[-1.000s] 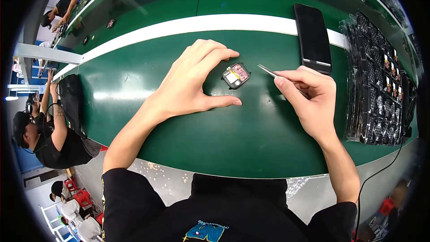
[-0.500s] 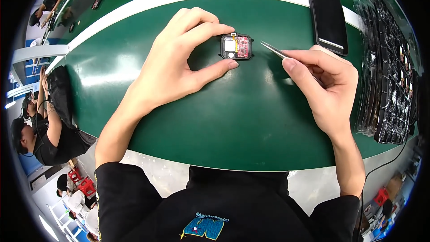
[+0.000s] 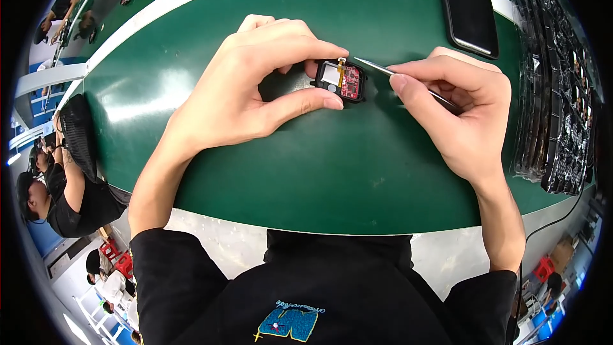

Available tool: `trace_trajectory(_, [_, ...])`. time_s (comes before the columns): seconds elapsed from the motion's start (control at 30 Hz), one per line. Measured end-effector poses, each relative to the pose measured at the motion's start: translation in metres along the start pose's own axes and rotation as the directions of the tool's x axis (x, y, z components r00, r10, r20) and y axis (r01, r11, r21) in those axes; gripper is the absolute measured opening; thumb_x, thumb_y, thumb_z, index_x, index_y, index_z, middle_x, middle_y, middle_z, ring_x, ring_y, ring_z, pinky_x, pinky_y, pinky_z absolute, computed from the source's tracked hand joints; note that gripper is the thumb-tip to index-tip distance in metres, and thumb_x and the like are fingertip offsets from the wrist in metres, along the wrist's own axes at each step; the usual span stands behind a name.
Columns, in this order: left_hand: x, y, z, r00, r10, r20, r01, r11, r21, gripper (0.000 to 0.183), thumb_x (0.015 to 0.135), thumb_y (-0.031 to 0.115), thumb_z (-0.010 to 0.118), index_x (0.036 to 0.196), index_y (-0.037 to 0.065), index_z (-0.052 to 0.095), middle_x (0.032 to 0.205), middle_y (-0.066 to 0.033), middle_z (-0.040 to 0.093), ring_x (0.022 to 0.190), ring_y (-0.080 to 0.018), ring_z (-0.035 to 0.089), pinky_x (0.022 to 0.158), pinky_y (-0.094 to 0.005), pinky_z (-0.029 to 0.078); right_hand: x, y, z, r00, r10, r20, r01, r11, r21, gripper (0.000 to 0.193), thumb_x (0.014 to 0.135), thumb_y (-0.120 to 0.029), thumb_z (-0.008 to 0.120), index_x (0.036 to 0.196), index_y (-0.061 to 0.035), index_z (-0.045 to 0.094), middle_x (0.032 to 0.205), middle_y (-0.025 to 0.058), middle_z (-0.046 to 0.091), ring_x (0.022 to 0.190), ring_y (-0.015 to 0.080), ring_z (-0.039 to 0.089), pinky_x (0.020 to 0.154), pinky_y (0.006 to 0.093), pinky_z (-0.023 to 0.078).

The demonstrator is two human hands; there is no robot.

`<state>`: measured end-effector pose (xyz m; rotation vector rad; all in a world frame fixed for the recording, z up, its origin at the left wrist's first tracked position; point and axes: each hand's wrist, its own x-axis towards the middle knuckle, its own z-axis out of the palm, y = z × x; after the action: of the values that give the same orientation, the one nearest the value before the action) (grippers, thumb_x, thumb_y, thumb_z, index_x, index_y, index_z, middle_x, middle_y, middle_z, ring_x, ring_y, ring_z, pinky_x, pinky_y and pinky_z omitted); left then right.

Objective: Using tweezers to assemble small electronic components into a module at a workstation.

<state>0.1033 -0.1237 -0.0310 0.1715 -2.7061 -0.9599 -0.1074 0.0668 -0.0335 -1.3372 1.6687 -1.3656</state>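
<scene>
A small black smartwatch case (image 3: 336, 94) lies open-faced over the green table, showing a red circuit board (image 3: 352, 81), a pale square part and a yellow ribbon cable (image 3: 342, 70) that rises past its top edge. Thumb and index finger of my left hand (image 3: 265, 83) pinch the case from its left side, the fingertip beside the cable's end. Held in my right hand (image 3: 456, 108) is a pair of metal tweezers (image 3: 378, 68). Their tips point left, close to the cable's end; whether they touch it, I cannot tell.
Stacked black plastic trays (image 3: 555, 89) with clear film stand on the table's right side. A black phone-like slab (image 3: 468, 6) lies at the back right. The green table (image 3: 332, 172) curves along its near edge. People sit at the far left, by a black mesh bag (image 3: 81, 131).
The watch case has turned clockwise and tilted, its left side now gripped more firmly by my left hand. My right hand has brought the tweezers left, nearer the cable's end.
</scene>
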Motion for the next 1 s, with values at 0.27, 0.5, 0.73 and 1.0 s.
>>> trace_trajectory(0.27, [0.001,-0.002,0.000,1.000,-0.008,-0.003,0.008,1.000,-0.012,0.054,0.075,0.016,0.095,0.126,0.007,0.082,0.086,-0.0039,0.066,0.076,-0.0199,0.052,0.082,-0.0345,0.043,0.004,0.002,0.006,0.990,-0.136,0.049,0.143,0.965,-0.220,0.009,0.091,0.007,0.080,0.099,0.0057,0.083,0.071,-0.0006,0.063,0.061,0.0011,0.051,0.053,0.0211,0.032])
trace_trajectory(0.5, [0.003,0.001,-0.003,1.000,0.004,0.018,-0.004,1.000,0.000,0.055,0.074,0.013,0.095,0.127,0.005,0.082,0.089,-0.0051,0.069,0.076,-0.0195,0.052,0.081,-0.0342,0.044,0.003,0.002,0.009,0.994,-0.107,0.008,0.107,0.978,-0.177,0.007,0.093,0.006,0.081,0.100,0.0060,0.083,0.072,-0.0013,0.063,0.060,0.0003,0.049,0.053,0.0214,0.031])
trace_trajectory(0.73, [0.002,0.006,-0.003,0.999,-0.051,-0.016,0.050,0.999,-0.012,0.050,0.076,0.009,0.094,0.122,0.002,0.080,0.090,-0.0054,0.070,0.076,-0.0179,0.052,0.083,-0.0327,0.046,0.001,0.007,0.010,0.957,-0.289,-0.008,0.275,0.917,-0.290,0.019,0.085,0.007,0.084,0.104,0.0031,0.085,0.070,-0.0008,0.060,0.055,0.0028,0.045,0.051,0.0239,0.030])
trace_trajectory(1.0, [0.003,0.002,-0.004,0.999,-0.030,-0.013,0.029,0.999,-0.031,0.047,0.076,0.010,0.094,0.120,0.003,0.080,0.089,-0.0045,0.070,0.075,-0.0183,0.053,0.082,-0.0324,0.045,0.002,0.011,0.014,0.918,-0.397,0.010,0.370,0.846,-0.385,0.025,0.083,0.008,0.086,0.107,0.0011,0.086,0.069,-0.0004,0.060,0.053,0.0043,0.043,0.050,0.0260,0.030])
